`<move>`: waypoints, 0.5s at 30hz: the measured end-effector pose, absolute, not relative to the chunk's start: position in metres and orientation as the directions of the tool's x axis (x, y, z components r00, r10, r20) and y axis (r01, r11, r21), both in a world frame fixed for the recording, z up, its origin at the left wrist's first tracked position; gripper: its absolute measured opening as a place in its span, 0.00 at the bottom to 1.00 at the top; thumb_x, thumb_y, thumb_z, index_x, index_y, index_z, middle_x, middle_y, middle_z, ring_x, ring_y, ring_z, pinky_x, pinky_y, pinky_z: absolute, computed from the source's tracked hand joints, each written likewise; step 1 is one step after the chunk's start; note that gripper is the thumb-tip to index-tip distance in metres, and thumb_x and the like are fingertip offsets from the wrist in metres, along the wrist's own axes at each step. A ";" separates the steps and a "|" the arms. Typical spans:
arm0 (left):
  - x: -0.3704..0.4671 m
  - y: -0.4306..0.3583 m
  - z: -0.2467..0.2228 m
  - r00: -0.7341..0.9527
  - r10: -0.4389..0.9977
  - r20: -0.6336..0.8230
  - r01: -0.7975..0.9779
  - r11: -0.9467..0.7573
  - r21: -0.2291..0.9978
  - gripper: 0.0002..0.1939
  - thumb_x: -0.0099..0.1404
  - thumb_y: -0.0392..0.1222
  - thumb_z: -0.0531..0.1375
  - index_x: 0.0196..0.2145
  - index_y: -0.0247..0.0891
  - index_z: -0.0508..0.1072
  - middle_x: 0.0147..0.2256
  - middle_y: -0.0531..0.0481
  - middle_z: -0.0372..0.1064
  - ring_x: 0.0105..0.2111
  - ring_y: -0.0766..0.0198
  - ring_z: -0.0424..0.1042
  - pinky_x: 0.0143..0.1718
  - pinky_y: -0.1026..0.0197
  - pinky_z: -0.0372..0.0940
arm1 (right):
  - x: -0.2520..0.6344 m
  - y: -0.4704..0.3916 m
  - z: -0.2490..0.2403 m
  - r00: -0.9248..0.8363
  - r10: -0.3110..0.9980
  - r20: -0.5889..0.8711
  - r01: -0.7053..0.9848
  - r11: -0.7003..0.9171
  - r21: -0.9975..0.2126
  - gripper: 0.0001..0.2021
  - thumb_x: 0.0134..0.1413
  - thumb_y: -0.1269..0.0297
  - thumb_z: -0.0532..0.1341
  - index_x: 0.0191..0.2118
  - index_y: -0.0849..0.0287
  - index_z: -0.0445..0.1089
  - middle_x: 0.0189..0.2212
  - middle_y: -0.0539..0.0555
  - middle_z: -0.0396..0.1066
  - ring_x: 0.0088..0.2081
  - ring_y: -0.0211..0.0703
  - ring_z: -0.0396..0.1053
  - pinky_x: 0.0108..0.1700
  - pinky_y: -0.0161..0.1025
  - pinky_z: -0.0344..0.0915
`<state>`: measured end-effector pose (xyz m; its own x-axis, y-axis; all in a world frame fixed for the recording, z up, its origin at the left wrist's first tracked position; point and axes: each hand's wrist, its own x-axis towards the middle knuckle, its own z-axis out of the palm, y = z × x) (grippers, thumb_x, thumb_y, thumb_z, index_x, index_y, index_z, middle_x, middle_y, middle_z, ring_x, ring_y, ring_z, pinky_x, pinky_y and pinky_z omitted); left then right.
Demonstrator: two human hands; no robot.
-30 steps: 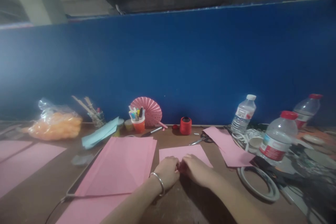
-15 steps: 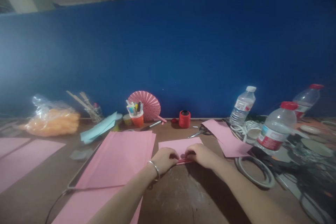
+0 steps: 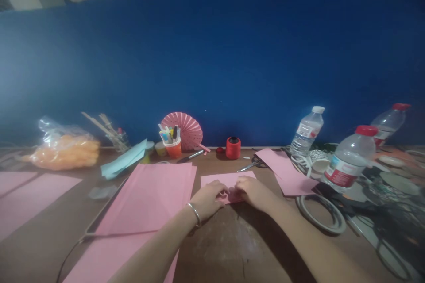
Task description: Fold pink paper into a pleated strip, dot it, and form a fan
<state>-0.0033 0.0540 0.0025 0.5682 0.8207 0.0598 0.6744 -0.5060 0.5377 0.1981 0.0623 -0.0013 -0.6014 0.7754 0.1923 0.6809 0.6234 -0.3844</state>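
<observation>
A small sheet of pink paper (image 3: pixel 217 177) lies on the brown table, its near edge folded into narrow pleats. My left hand (image 3: pixel 209 196), with a silver bangle at the wrist, is closed on the left part of that near edge. Bent over the right part is my right hand (image 3: pixel 250 190), its fingers closed at the paper too. Both hands partly cover the fold. Left of them lies a stack of larger pink sheets (image 3: pixel 149 199). Scissors (image 3: pixel 250 166) rest just beyond the paper, partly under another pink piece (image 3: pixel 288 172).
A red thread spool (image 3: pixel 233 148), a cup of markers (image 3: pixel 173 148) and a pleated pink fan (image 3: pixel 186 128) stand along the blue wall. Plastic bottles (image 3: pixel 350 159) and a coiled cable (image 3: pixel 322 216) are on the right. A bag of orange material (image 3: pixel 66 152) sits far left.
My fingers have shifted slightly forward on the paper. The pleated near edge, raised between my fingers before, now looks flatter and more covered. The view has tilted slightly.
</observation>
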 end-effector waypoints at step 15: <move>-0.006 0.058 0.006 0.606 0.791 0.087 0.710 -0.586 0.390 0.10 0.59 0.39 0.53 0.31 0.41 0.74 0.32 0.52 0.68 0.37 0.64 0.64 0.41 0.64 0.57 | 0.207 0.062 0.006 -0.639 0.763 0.098 0.637 0.597 -0.488 0.11 0.54 0.60 0.54 0.32 0.57 0.72 0.30 0.51 0.71 0.33 0.40 0.65 0.34 0.33 0.56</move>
<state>-0.0063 0.0576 0.0056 0.6058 0.7909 0.0866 0.7097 -0.5863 0.3905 0.2065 0.0620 0.0064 -0.6391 0.7628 0.0983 0.6373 0.5968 -0.4876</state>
